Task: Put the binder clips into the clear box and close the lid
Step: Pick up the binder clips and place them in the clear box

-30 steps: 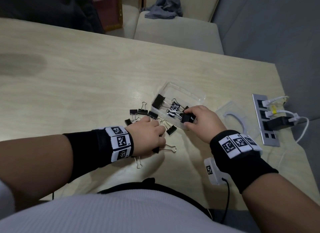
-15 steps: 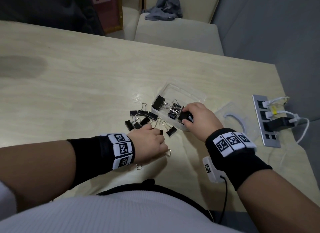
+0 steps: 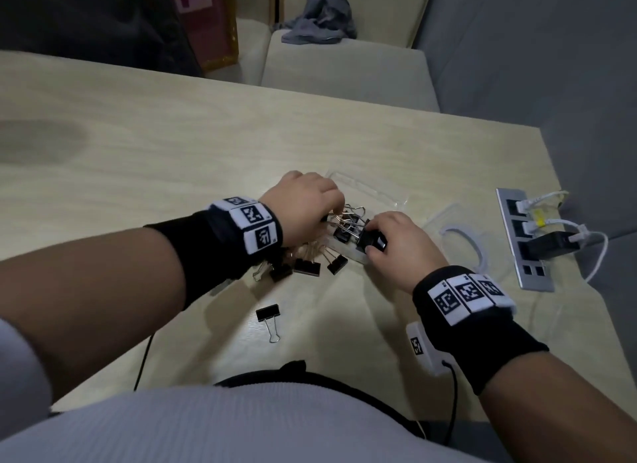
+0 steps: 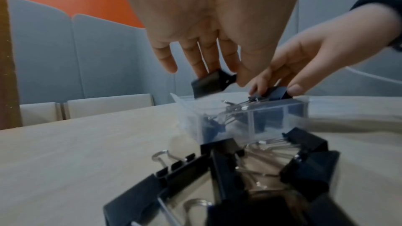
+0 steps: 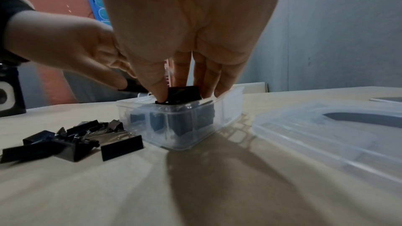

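Head view: left hand [image 3: 303,204] reaches in from the left at frame centre, fingers curled over the clear box [image 3: 372,193]; what they hold is hidden here. Right hand [image 3: 396,245] just right of it, fingers pinching a black clip [image 3: 372,240] at the box's near end. Loose binder clips [image 3: 303,266] heaped under the left wrist; a single clip [image 3: 269,316] lies apart, lower centre. Lid [image 3: 458,242] flat on the table [image 3: 172,152], right of the box. Power strip [image 3: 520,242] at the right edge.

Left wrist view: left hand's fingertips [image 4: 202,73] pinch a second black clip [image 4: 211,83] above the box rim, centre frame. Right hand enters from the upper right.

Right wrist view: thumb and fingers [image 5: 161,92] hold the black clip down into the box, several clips already inside. Heap at lower left, lid at right.
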Demonstrator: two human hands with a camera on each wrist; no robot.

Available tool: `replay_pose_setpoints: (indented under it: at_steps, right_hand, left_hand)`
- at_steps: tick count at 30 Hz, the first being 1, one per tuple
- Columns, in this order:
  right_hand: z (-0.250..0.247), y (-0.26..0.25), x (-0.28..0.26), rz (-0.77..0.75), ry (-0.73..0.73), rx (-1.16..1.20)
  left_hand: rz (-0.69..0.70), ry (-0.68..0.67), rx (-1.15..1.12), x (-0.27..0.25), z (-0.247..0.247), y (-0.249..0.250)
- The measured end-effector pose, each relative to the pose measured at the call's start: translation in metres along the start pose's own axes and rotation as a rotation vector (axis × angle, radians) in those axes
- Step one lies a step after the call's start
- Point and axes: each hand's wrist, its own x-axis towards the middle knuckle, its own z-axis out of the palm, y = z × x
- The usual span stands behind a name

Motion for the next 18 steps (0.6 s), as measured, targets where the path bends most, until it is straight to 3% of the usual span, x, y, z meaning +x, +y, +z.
replay_pose_setpoints:
  at_steps: [5,11,15,18]
  right_hand:
    - [0.0,0.003,-0.003,0.027,-0.008,0.013]
    - [0.006,0.003,-0.001,0.004,-0.036,-0.004]
    - [0.009,-0.003,-0.008,0.004,0.09,-0.003]
    - [0.014,-0.015,-0.02,-0.17,0.2,-0.012]
  left_hand:
    - [0.072,-0.171,0.106,0.003,0.02,-0.007]
    - [0.111,-0.171,0.084,-0.012,0.021,-0.01]
    - [0.009,-0.097,0.0,-0.021,0.011,-0.015]
    - [-0.119,-0.072,-0.05,-0.035,0.006,-0.027]
